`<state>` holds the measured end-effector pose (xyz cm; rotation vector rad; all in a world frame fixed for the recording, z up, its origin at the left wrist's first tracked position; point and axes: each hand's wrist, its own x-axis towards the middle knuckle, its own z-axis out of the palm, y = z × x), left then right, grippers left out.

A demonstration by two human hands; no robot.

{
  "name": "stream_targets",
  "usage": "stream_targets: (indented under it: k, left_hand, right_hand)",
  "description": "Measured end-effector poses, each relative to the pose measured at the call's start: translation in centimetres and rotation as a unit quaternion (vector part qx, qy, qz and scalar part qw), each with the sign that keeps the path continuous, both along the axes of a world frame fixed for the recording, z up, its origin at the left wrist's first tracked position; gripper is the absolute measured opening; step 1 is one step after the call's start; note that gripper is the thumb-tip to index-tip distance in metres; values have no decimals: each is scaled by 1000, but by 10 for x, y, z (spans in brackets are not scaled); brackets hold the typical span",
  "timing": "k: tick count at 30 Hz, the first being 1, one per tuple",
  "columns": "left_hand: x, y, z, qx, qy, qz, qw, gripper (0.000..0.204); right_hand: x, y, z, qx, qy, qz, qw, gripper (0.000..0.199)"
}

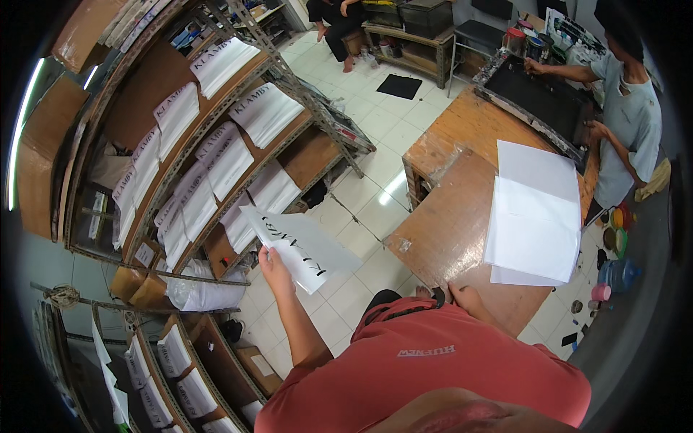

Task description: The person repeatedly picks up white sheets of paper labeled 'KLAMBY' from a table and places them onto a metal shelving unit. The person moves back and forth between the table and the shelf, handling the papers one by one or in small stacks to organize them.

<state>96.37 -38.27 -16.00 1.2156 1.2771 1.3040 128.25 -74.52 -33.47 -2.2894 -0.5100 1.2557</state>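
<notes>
Printed white sheet [299, 247] is hanging out in the air over the tiled floor [375, 144], right next to the metal rack [216, 144] that's loaded with stacks of the same kind of sheets. The person's left hand [272, 265] is gripping it, fingers closed around its lower corner. Right hand [465, 297] is resting on the near edge of the wooden desk [447, 231], can't tell how its fingers are sitting. A pile of blank white paper [538, 213] is lying on that desk, well apart from the held sheet
</notes>
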Motion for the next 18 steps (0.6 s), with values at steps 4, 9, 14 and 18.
stream_targets:
  k: [4,9,14,18]
  left_hand:
    - [-10,10,-14,23,-59,-16,998,24]
    - [-9,6,-11,-11,-144,-14,989,23]
    - [-10,-8,-5,-37,-207,-7,978,21]
    - [-11,-20,-5,-55,-208,-6,977,19]
  right_hand:
    - [-3,2,4,-13,2,0,1000,74]
    - [-2,0,-1,-19,-7,10,1000,75]
    - [-1,0,-5,-20,-17,5,1000,75]
    - [-3,2,0,-22,-20,16,999,74]
